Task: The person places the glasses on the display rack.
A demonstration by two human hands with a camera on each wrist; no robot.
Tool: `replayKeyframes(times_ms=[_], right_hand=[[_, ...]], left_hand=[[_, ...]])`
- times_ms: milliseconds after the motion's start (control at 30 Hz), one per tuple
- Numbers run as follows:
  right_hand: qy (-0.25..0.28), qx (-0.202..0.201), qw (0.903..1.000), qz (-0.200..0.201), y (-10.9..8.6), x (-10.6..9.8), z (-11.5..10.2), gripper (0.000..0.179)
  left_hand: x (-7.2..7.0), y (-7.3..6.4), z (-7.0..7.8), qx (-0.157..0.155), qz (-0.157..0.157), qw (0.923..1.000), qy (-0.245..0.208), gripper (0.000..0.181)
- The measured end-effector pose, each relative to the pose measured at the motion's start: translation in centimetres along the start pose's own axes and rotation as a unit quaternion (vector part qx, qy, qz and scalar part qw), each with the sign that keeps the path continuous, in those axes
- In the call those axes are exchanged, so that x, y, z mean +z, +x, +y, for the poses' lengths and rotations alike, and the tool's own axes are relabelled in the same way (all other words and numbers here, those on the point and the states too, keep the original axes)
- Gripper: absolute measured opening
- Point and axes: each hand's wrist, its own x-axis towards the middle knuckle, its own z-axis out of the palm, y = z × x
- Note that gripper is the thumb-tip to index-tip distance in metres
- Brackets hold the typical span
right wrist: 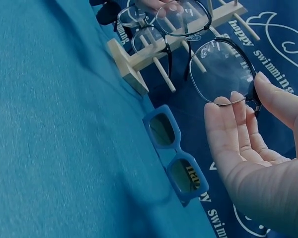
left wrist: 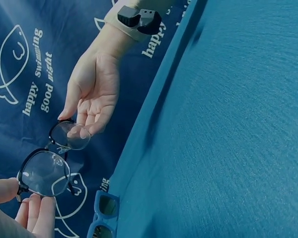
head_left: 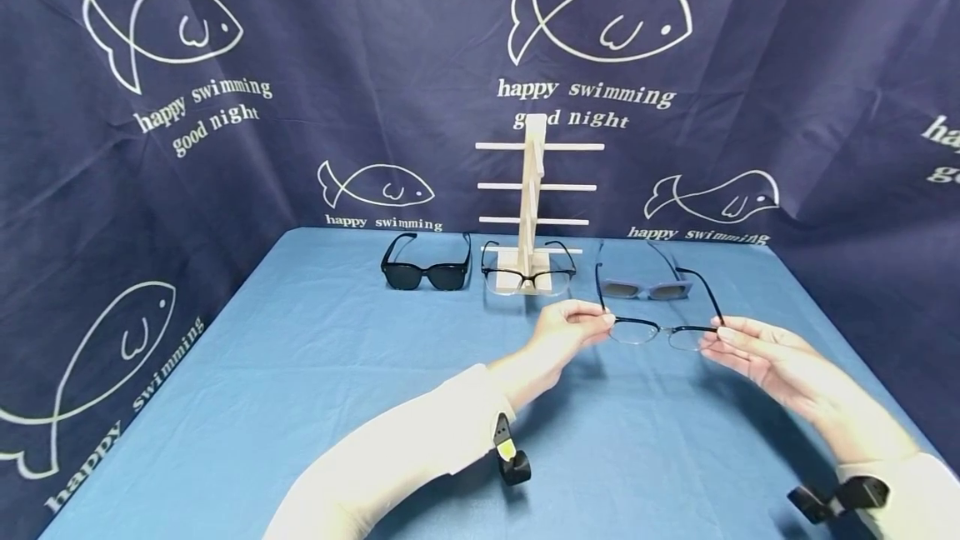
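Fingers, left hand: thumb and fingertips of the left hand (head_left: 564, 336) are closed in a pinch on one front corner of the clear glasses (head_left: 663, 329), near the hinge.
Fingers, right hand: thumb and fingertips of the right hand (head_left: 780, 365) pinch the opposite corner; in the right wrist view the fingers spread loosely below the rim.
Held glasses: right of centre in the head view, raised off the surface (head_left: 337, 340), black along the upper rims, thin metal below, both temples unfolded and pointing toward the top of the frame.
Blue-framed sunglasses (head_left: 647, 290): just above the held pair in the head view, on the surface, temples open.
Black-rimmed clear glasses (head_left: 528, 278): near the middle of the frame, in front of the stand's base; whether the lowest peg bears them I cannot tell.
Wooden stand (head_left: 531, 190): upright at upper centre, four levels of crosspegs on one post.
Black sunglasses (head_left: 425, 273): left of the stand, temples open, lenses facing the lower edge.
Sleeves: pale, entering from bottom centre and lower right, a dark device (head_left: 514, 467) strapped at each wrist.
Backdrop (head_left: 420, 107): navy cloth across the upper frame, printed with white fish outlines and "happy swimming good night".
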Motion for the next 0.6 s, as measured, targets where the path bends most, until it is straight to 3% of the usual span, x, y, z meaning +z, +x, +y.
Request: replayKeyframes(times_ms=[167,400,600], right_hand=[[-0.018,-0.009,0.9998,-0.003,0.4,0.7,0.0,0.043],[-0.068,-0.009,0.9958,0.06,0.7,1.8,-0.1,0.039],[-0.08,-0.015,0.9934,0.081,0.8,2.2,-0.2,0.037]], left_hand=[[-0.3,-0.3,0.1,0.017,0.006,0.9998,0.008,0.02],[-0.5,-0.4,0.3,0.016,0.005,0.9998,0.006,0.02],[-0.7,-0.6,0.6,0.021,-0.003,0.9997,-0.01,0.022]])
